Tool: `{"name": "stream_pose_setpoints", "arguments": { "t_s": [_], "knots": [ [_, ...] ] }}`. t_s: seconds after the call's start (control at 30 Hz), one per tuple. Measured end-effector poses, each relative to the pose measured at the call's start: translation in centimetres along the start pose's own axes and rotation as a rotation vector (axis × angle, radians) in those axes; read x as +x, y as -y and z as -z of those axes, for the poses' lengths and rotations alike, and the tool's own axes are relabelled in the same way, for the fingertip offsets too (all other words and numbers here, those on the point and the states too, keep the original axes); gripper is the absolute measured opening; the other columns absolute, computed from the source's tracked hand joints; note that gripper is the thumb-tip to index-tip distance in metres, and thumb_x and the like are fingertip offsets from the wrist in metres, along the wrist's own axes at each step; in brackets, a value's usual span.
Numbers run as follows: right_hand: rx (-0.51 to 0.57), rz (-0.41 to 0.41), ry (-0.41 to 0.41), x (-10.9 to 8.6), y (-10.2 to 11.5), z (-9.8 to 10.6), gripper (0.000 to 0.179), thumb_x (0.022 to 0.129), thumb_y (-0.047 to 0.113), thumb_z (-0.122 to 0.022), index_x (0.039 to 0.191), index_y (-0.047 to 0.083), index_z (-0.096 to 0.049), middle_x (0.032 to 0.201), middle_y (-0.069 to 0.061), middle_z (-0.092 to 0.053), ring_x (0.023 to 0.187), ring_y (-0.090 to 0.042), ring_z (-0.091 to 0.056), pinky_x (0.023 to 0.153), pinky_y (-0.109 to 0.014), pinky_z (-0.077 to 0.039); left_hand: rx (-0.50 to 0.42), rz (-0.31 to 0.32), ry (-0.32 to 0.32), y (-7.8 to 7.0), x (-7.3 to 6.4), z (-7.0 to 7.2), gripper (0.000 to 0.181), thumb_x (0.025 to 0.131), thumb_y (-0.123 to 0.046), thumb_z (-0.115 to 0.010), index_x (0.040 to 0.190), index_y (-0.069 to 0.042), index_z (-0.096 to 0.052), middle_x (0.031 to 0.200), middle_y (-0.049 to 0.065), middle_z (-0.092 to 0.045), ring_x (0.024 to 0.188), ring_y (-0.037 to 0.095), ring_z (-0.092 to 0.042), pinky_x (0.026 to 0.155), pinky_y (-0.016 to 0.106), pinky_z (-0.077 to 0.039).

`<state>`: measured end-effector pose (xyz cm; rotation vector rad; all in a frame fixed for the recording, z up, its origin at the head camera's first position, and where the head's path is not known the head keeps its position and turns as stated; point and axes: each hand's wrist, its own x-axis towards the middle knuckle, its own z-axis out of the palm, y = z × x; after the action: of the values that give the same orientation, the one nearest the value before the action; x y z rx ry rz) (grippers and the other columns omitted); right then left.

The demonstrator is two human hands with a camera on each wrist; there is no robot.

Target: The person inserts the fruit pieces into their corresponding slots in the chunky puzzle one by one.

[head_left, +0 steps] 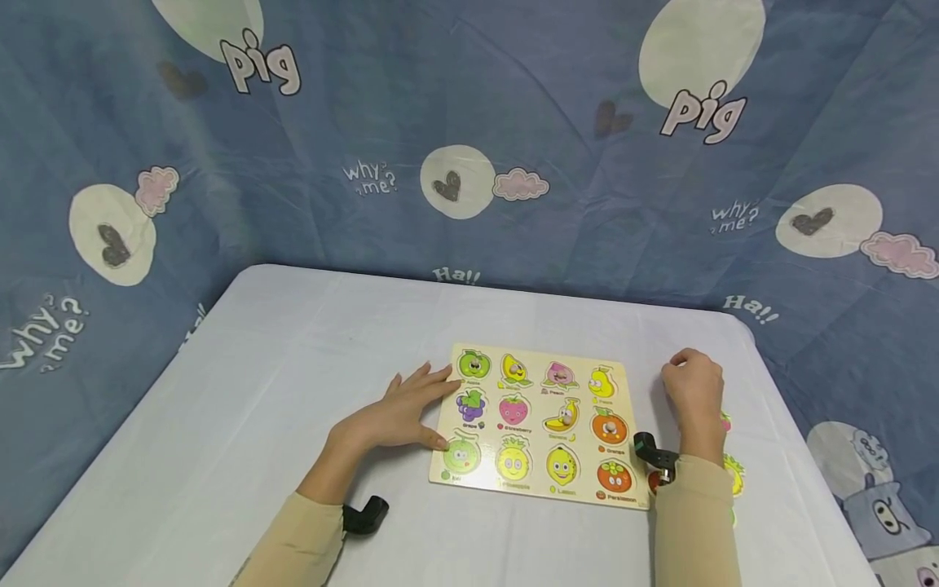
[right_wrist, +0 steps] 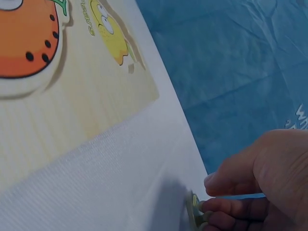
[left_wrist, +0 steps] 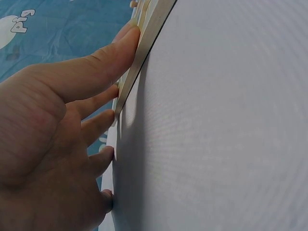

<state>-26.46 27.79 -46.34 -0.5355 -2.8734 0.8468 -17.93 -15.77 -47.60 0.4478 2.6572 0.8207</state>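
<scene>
Puzzle piece (right_wrist: 192, 211) (fruit not discernible): pinched by right hand (head_left: 693, 387), fingers curled, right of the fruit board (head_left: 539, 432). Board's left edge: touched by left hand (head_left: 403, 416), fingers spread. Risk: board could be skewed by off-centre pressing if too lightly steadied.

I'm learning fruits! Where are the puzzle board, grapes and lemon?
Puzzle board (head_left: 588, 463): head view, bare surface between fruits.
Grapes (head_left: 470, 408): head view, purple bunch.
Lemon (head_left: 562, 466): head view, yellow middle.

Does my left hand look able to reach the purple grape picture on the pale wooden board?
Probably yes: your left hand touches the board at its left edge, and nothing visible blocks the grape picture.
</scene>
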Motion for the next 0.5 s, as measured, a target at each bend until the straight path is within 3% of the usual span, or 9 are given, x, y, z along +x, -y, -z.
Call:
{"name": "stream_pose_setpoints", "arguments": {
  "t_s": [0.27, 0.5],
  "knots": [
    [-0.007, -0.046, -0.022, 0.0, -0.5, 0.1, 0.025, 0.082, 0.007, -0.049, 0.097, -0.005, -0.066, 0.102, -0.028, -0.065, 0.091, -0.040, -0.056, 0.072, -0.048, -0.047, -0.006, 0.001, -0.006, -0.1, 0.0, -0.1, 0.097, 0.069, -0.041, -0.087, 0.152, -0.023, -0.042, 0.166, 0.001, -0.025, 0.157, 0.030, -0.004, 0.123, 0.065, 0.001],
    [-0.017, -0.080, 0.002, -0.1, -1.3, 0.4, 0.025, 0.084, 0.010, -0.052, 0.099, -0.004, -0.065, 0.105, -0.027, -0.064, 0.093, -0.040, -0.056, 0.076, -0.049, -0.048, -0.006, -0.003, -0.011, 0.2, 0.1, -0.1, 0.098, 0.068, -0.042, -0.087, 0.153, -0.024, -0.041, 0.166, 0.001, -0.023, 0.157, 0.029, -0.003, 0.123, 0.065, 0.002]
  ]
}}
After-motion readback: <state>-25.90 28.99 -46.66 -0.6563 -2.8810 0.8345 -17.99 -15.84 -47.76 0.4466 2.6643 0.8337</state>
